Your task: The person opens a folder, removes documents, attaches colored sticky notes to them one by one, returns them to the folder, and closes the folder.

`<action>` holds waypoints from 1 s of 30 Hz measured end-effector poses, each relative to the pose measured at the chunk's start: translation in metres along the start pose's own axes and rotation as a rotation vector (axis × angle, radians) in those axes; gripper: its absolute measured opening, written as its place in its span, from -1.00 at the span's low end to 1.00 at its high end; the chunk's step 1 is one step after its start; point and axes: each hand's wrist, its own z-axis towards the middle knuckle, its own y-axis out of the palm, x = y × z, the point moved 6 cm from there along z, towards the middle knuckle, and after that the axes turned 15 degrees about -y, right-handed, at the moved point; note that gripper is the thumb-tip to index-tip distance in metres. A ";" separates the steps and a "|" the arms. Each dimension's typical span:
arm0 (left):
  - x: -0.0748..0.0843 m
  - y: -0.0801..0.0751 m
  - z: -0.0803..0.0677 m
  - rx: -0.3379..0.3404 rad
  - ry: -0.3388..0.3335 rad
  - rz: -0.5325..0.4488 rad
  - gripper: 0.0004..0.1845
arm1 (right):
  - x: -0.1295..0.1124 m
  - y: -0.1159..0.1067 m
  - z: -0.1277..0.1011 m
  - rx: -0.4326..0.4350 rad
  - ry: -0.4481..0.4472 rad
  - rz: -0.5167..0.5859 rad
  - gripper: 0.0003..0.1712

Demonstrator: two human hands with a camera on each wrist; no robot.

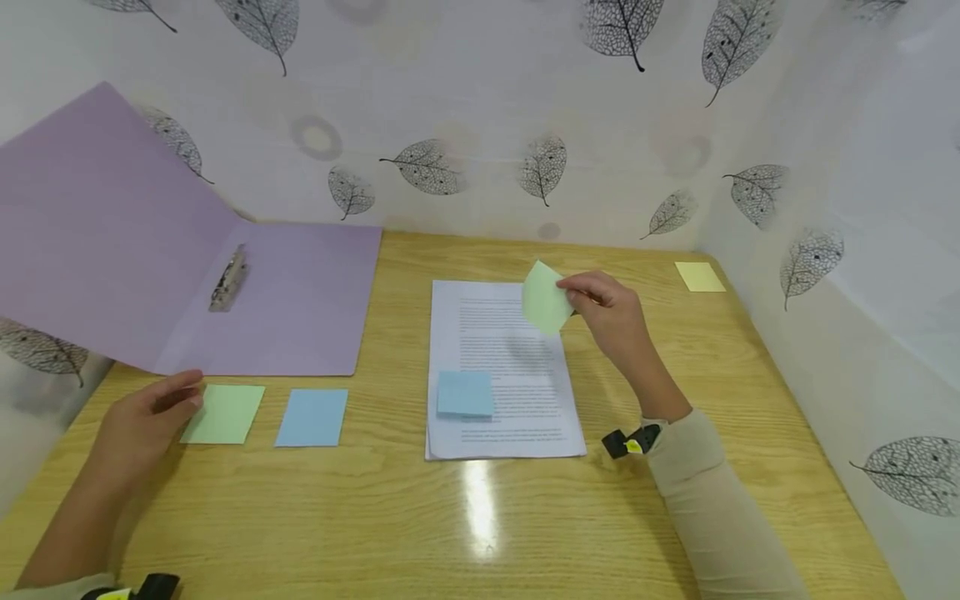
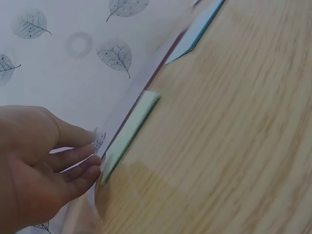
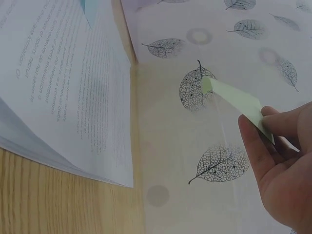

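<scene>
My right hand (image 1: 611,312) pinches one corner of a pale green sticky note (image 1: 544,300) between thumb and fingertips. The note is held up over the top right of a stack of printed paper (image 1: 510,350), and the right wrist view shows its far end curling. A blue sticky note (image 1: 465,393) lies on the lower left of that stack. At the left, my left hand (image 1: 142,425) rests with loosely bent fingers, its fingertips right at the left edge of a green sticky note pad (image 1: 225,414). Beside that pad lies a blue sticky note pad (image 1: 312,417).
An open purple folder (image 1: 307,292) with a metal clip (image 1: 228,279) lies at the back left, its cover raised against the wall. A yellow sticky note pad (image 1: 701,277) sits in the far right corner. Leaf-patterned sheeting (image 1: 480,108) encloses the wooden table (image 1: 337,525).
</scene>
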 end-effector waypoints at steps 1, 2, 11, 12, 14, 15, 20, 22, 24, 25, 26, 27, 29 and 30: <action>0.002 0.000 -0.001 0.004 0.002 0.006 -0.35 | 0.000 0.000 0.000 0.000 0.001 -0.002 -0.77; 0.004 0.000 -0.002 0.008 0.007 0.014 -0.36 | 0.000 0.000 0.000 0.001 0.004 0.000 -0.77; 0.096 0.030 -0.021 -0.002 0.215 -0.082 -0.48 | 0.003 0.001 -0.001 0.019 -0.004 0.023 -0.77; 0.113 0.039 -0.024 -0.029 0.245 -0.106 -0.50 | 0.003 0.001 -0.001 0.022 -0.009 0.029 -0.77; 0.147 0.059 -0.029 -0.105 0.302 -0.147 -0.52 | 0.003 0.003 -0.001 0.024 -0.019 0.047 -0.76; 0.164 0.070 -0.032 -0.147 0.322 -0.170 -0.52 | 0.002 0.004 -0.001 0.025 -0.024 0.059 -0.76; 0.244 0.130 -0.041 -0.369 0.429 -0.301 -0.58 | 0.001 0.007 -0.001 0.046 -0.050 0.115 -0.75; 0.270 0.150 -0.044 -0.426 0.469 -0.349 -0.62 | 0.000 0.008 -0.001 0.050 -0.059 0.133 -0.75; 0.292 0.167 -0.047 -0.462 0.495 -0.387 -0.64 | -0.001 0.010 -0.001 0.055 -0.065 0.150 -0.75; 0.301 0.174 -0.049 -0.473 0.503 -0.400 -0.65 | -0.002 0.010 -0.001 0.059 -0.069 0.161 -0.75; 0.309 0.180 -0.050 -0.475 0.509 -0.412 -0.65 | -0.003 0.010 -0.001 0.064 -0.071 0.172 -0.75; 0.317 0.186 -0.050 -0.476 0.513 -0.424 -0.65 | -0.003 0.010 -0.001 0.071 -0.075 0.179 -0.75; 0.329 0.195 -0.049 -0.490 0.511 -0.466 -0.64 | -0.004 0.010 -0.002 0.086 -0.084 0.195 -0.75; 0.333 0.198 -0.049 -0.499 0.508 -0.486 -0.63 | -0.005 0.010 -0.002 0.090 -0.087 0.203 -0.76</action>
